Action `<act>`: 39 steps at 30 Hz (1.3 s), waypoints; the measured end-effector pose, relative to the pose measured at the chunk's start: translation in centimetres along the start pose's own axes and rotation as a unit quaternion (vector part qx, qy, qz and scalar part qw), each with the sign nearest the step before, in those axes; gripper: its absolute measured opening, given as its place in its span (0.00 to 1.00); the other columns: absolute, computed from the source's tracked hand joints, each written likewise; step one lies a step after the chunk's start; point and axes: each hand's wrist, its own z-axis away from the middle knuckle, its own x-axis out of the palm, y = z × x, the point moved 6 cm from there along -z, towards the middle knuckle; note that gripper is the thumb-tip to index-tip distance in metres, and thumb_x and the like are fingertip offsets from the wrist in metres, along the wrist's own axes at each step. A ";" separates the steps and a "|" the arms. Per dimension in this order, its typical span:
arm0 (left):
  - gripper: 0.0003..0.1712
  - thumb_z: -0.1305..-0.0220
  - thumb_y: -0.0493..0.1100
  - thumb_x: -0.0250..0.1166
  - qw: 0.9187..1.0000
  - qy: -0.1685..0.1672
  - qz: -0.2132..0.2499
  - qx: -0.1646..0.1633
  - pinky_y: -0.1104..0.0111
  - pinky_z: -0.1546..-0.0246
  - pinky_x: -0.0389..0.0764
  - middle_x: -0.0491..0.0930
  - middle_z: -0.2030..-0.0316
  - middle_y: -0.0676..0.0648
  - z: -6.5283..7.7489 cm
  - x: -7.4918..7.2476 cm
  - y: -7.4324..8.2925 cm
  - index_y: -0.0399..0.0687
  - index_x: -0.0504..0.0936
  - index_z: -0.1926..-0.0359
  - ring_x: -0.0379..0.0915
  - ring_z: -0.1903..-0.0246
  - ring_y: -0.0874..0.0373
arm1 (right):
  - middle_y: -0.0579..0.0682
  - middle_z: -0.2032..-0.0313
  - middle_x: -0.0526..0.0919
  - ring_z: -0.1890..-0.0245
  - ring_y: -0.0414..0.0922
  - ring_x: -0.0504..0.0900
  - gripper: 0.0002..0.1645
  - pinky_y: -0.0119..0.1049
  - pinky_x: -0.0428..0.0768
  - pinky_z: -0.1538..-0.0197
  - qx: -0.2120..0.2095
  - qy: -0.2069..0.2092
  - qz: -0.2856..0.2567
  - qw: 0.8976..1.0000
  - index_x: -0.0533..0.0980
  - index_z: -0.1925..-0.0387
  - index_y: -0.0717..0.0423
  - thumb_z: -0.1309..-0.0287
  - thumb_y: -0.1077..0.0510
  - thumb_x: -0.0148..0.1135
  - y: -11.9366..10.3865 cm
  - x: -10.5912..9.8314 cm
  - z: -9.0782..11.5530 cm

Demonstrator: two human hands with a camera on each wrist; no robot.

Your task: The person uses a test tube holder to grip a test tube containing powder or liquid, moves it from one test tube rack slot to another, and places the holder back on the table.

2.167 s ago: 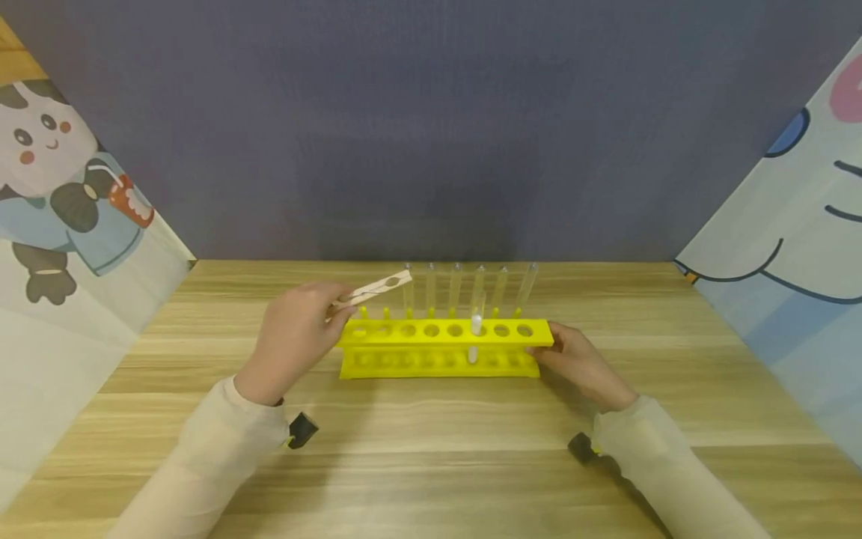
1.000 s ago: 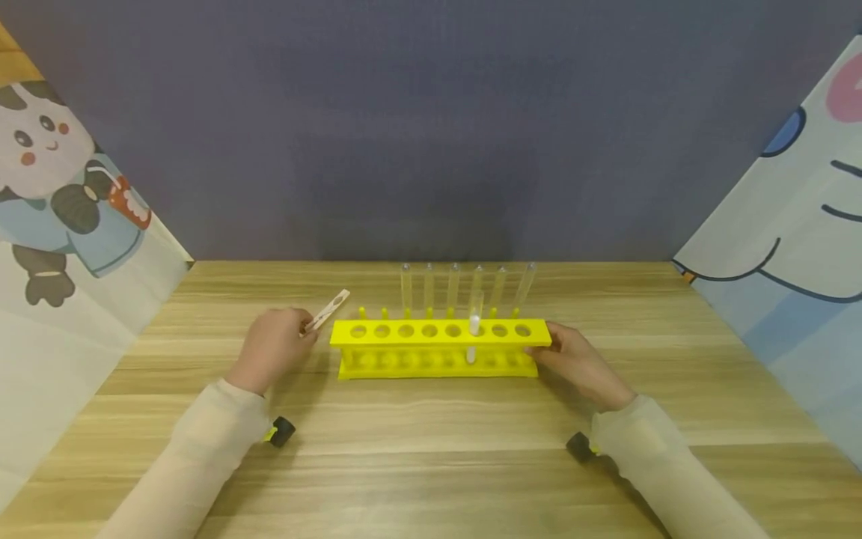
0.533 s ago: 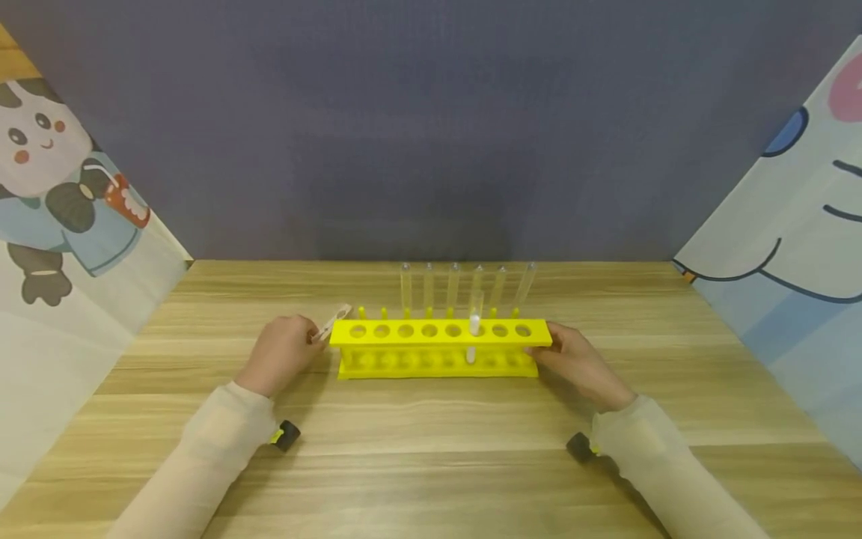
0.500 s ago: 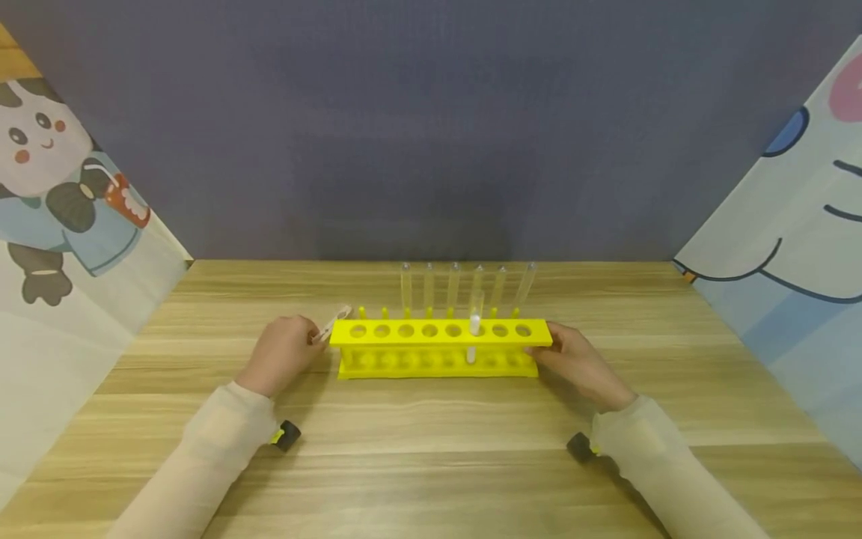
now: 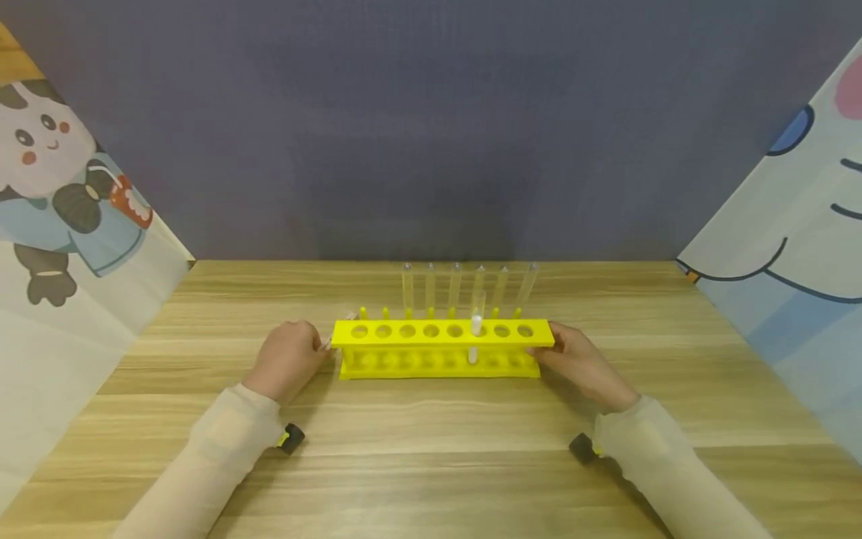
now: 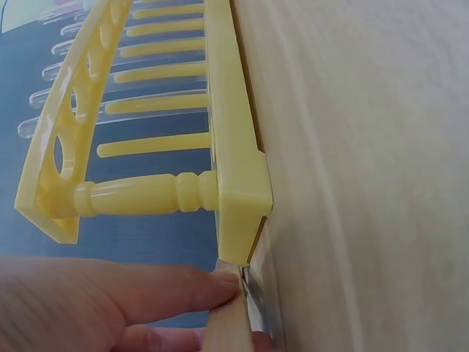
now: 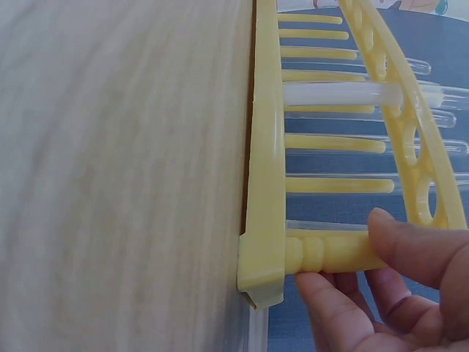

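Note:
A yellow test tube rack (image 5: 441,370) stands upright on the table. My right hand (image 5: 584,365) grips its right end post (image 7: 341,251), thumb on one side and fingers curled round the other. One test tube with white contents (image 5: 476,324) stands in a top hole toward the right. Several clear test tubes (image 5: 455,288) sit upside down on the pegs along the back. Low at the rack's left end, my left hand (image 5: 286,361) pinches a wooden test tube clamp (image 6: 229,319) between thumb and fingers. The clamp's far part is largely hidden behind the rack's left corner.
The wood-grain table (image 5: 431,464) runs back to a dark grey-blue panel (image 5: 431,135). Printed cartoon sheets (image 5: 67,195) flank it at left and right. Two pegs at the rack's left bear no tubes.
My left hand has brought the clamp down from above the rack's left end, out to the left, then back right, low behind the corner. The right hand keeps its grip on the rack.

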 end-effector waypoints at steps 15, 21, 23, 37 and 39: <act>0.17 0.44 0.45 0.67 0.999 -0.014 -0.030 0.001 0.68 0.81 0.66 0.71 0.83 0.48 0.0 0.3 -0.2 0.42 0.74 0.83 0.64 0.83 0.56 | 0.63 0.45 0.74 0.48 0.53 0.74 0.24 0.33 0.75 0.50 -0.002 0.001 0.006 1.000 0.67 0.42 0.69 0.38 0.63 0.56 0.2 -0.1 0.0; 0.16 0.44 0.46 0.67 0.999 -0.020 -0.034 -0.008 0.68 0.82 0.68 0.72 0.83 0.47 0.0 0.3 -0.3 0.40 0.75 0.81 0.66 0.83 0.55 | 0.62 0.45 0.74 0.48 0.54 0.74 0.24 0.40 0.73 0.47 0.005 0.007 0.018 1.000 0.68 0.43 0.68 0.38 0.62 0.57 0.2 -0.1 0.0; 0.16 0.44 0.46 0.66 0.999 -0.021 -0.037 -0.011 0.68 0.83 0.68 0.72 0.83 0.47 0.1 0.3 -0.3 0.40 0.75 0.81 0.66 0.83 0.55 | 0.62 0.45 0.74 0.47 0.54 0.74 0.24 0.42 0.73 0.46 0.011 0.008 0.021 1.000 0.68 0.43 0.67 0.38 0.61 0.57 0.1 -0.1 0.1; 0.25 0.41 0.56 0.62 0.998 -0.019 -0.053 -0.003 0.72 0.87 0.53 0.61 0.89 0.55 0.3 -1.8 -1.8 0.48 0.72 0.88 0.52 0.87 0.62 | 0.57 0.50 0.77 0.53 0.48 0.77 0.22 0.33 0.76 0.53 -0.008 -0.053 -0.005 0.999 0.71 0.47 0.63 0.40 0.56 0.61 0.5 -1.2 0.7; 0.21 0.40 0.54 0.62 0.998 -0.001 -0.064 0.016 0.69 0.86 0.62 0.72 0.85 0.52 0.2 -2.5 -2.0 0.44 0.78 0.82 0.62 0.85 0.60 | 0.58 0.50 0.76 0.53 0.51 0.77 0.20 0.35 0.77 0.54 -0.011 -0.057 0.017 0.998 0.71 0.48 0.64 0.38 0.57 0.59 0.4 -1.9 1.1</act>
